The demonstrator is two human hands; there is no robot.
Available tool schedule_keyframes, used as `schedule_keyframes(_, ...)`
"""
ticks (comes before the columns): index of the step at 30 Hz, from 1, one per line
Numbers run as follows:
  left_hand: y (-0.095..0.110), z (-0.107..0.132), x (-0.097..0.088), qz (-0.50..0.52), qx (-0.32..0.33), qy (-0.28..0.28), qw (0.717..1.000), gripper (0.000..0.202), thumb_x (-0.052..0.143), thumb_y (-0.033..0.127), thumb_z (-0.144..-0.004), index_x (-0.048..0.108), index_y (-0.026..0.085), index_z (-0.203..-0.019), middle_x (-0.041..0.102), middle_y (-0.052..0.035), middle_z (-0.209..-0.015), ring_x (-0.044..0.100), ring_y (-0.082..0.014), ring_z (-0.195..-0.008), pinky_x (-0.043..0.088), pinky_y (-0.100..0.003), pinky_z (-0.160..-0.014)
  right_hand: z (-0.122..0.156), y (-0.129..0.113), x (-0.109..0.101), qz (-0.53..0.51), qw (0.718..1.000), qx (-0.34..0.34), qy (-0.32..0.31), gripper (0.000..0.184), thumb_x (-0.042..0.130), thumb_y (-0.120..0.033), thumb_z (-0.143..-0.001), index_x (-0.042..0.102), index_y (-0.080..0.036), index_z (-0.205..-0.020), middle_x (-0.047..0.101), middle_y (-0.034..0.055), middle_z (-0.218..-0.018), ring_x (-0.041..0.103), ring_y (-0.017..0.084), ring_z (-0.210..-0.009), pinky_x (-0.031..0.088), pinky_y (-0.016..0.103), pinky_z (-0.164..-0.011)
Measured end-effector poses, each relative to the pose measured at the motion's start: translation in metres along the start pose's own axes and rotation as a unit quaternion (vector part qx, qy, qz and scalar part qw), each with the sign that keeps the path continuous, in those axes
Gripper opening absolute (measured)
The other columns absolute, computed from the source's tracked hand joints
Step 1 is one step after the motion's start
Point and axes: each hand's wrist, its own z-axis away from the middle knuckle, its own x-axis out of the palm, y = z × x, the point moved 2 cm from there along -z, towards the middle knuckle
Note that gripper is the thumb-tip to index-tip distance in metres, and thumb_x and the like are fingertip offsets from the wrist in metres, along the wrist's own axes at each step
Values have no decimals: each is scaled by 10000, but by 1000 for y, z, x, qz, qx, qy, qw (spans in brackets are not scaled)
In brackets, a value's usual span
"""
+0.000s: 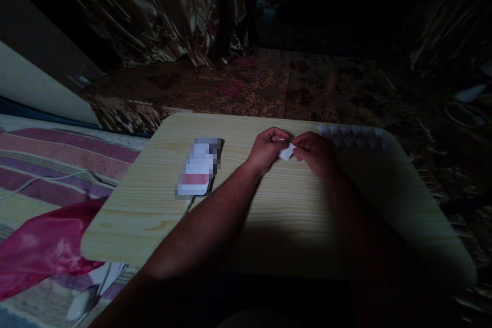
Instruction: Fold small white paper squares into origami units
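Both my hands rest on a pale wooden table top [269, 215] and meet over a small white piece of paper [286, 152]. My left hand [266, 148] has its fingers curled and pinches the paper's left side. My right hand [317, 154] is closed on the paper's right side. The paper is small and partly hidden by my fingers. A row of small white folded paper pieces [351, 136] lies along the table's far right edge, just beyond my right hand.
A blurred-out phone-like object [200, 166] lies on the table left of my hands, with a white cable running off the front edge. A striped cloth [46, 164] and a red shiny bag [42, 246] lie at the left. Dark patterned fabric and curtains fill the back.
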Motion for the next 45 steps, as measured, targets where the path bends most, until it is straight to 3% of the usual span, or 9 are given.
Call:
schedule_keyframes(8, 1, 3, -1, -1, -29, -76, 997, 258, 783, 152, -553, 642, 148, -768, 644, 10, -642, 572, -107, -539, 406, -235, -540, 2, -1, -12, 17, 998, -5, -61, 101, 695, -270, -747, 686, -202, -822, 682, -9, -622, 642, 154, -572, 485, 273, -583)
schedule_keyframes(13, 2, 4, -1, -6, -39, -90, 995, 278, 796, 147, -546, 642, 144, -777, 645, 11, -628, 572, -106, -520, 414, -235, -528, 5, -2, -16, 9, 993, 0, -115, 149, 690, -311, -783, 681, -191, -871, 701, 1, -661, 677, 166, -619, 524, 284, -627)
schedule_keyframes(24, 2, 4, -1, -8, -42, -123, 991, 254, 767, 128, -573, 656, 142, -802, 672, -6, -663, 603, -123, -554, 442, -250, -561, 3, 1, -18, -47, 991, 1, -128, 229, 677, -414, -837, 628, -191, -850, 680, -11, -657, 686, 157, -592, 549, 274, -603)
schedule_keyframes(29, 4, 3, -2, -49, -36, -131, 990, 182, 710, 170, -638, 676, 138, -814, 655, -6, -653, 540, -93, -514, 350, -213, -479, 3, -2, -18, -63, 988, -7, -141, 215, 687, -394, -834, 619, -191, -848, 670, -16, -617, 676, 154, -570, 546, 274, -596)
schedule_keyframes(37, 6, 5, 0, -29, -50, -145, 988, 295, 739, 95, -552, 658, 137, -833, 690, -10, -687, 605, -118, -557, 418, -234, -555, 3, 0, -18, -80, 985, -12, -151, 182, 692, -353, -835, 628, -183, -842, 658, -19, -642, 685, 160, -575, 539, 273, -575)
schedule_keyframes(45, 6, 5, 0, -65, -42, -138, 987, 314, 739, 89, -552, 655, 135, -851, 664, 9, -646, 585, -102, -533, 403, -219, -544, 3, 0, -17, -64, 987, 12, -144, 224, 695, -387, -819, 611, -179, -815, 646, -12, -656, 677, 157, -576, 541, 263, -552)
